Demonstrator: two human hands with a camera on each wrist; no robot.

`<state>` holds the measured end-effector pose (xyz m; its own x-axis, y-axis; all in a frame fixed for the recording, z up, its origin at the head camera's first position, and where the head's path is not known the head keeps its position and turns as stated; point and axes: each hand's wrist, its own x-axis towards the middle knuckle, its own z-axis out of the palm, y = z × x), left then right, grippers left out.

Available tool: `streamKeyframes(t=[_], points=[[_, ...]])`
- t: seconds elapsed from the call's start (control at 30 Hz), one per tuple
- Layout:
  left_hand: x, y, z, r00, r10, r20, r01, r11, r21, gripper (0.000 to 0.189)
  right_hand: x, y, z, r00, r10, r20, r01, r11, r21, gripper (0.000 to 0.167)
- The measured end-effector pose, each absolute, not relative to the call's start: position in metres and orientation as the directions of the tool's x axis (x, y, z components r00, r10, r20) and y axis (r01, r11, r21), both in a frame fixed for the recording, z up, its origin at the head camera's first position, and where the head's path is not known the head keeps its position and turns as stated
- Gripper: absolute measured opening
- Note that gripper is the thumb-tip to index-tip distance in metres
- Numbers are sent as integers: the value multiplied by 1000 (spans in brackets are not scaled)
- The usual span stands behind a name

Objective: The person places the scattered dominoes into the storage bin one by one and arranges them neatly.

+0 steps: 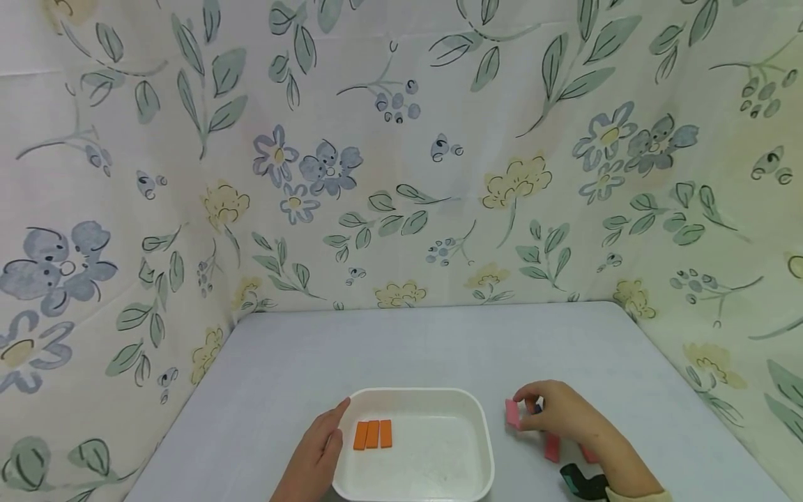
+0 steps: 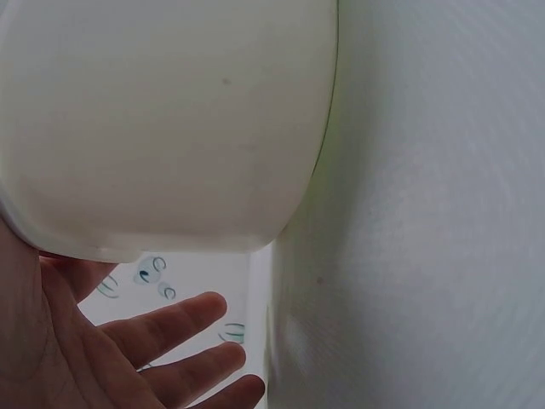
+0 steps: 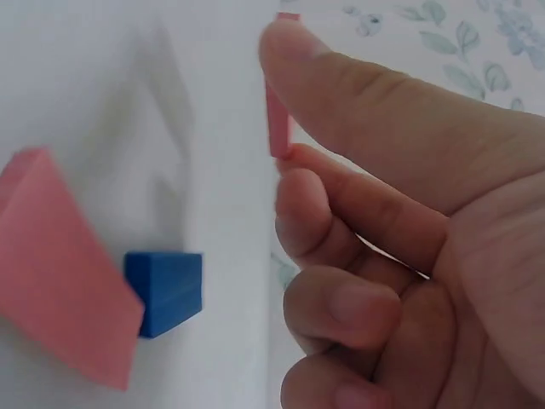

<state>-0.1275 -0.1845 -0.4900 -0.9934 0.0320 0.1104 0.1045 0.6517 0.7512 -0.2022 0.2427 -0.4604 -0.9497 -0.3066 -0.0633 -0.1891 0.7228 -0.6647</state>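
Observation:
A shallow white tray (image 1: 442,453) stands on the table, with three orange blocks (image 1: 373,434) side by side at its left inside. My left hand (image 1: 316,453) rests against the tray's left side, its fingers fairly straight; the left wrist view shows them spread beside the tray wall (image 2: 170,145). To the right of the tray, my right hand (image 1: 560,413) pinches a flat pink block (image 1: 511,414) between thumb and fingertips. In the right wrist view this block is upright and seen edge-on, partly covered by the thumb. A blue block (image 3: 170,291) lies close by, partly behind another pink block (image 3: 64,273).
Two more pink pieces show below the right hand, one nearer the tray (image 1: 552,447) and one partly hidden by the forearm. A black and dark green object (image 1: 582,481) sits beside the right wrist. Flowered cloth (image 1: 401,174) surrounds the white table (image 1: 408,348) at the back and sides.

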Motion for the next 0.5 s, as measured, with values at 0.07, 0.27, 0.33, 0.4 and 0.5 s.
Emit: streamKeyframes(t=[0.07, 0.27, 0.33, 0.4, 0.5], points=[[-128, -184, -490, -995, 25, 98, 90, 659, 747, 46, -201, 241, -456, -948, -315, -52, -197, 703, -683, 41], [-129, -186, -492, -992, 32, 121, 112, 652, 750, 46, -194, 234, -442, -939, -343, -29, -205, 626, -752, 48], [-129, -186, -493, -991, 37, 126, 119, 651, 749, 46, -192, 232, -438, -937, -348, -30, -198, 600, -775, 49], [-129, -186, -493, -991, 40, 126, 121, 652, 749, 46, -189, 229, -434, -934, -355, -27, -197, 578, -792, 50], [-129, -186, -493, -992, 40, 118, 116, 646, 755, 46, -185, 224, -428, -930, -368, -23, -202, 560, -803, 50]])
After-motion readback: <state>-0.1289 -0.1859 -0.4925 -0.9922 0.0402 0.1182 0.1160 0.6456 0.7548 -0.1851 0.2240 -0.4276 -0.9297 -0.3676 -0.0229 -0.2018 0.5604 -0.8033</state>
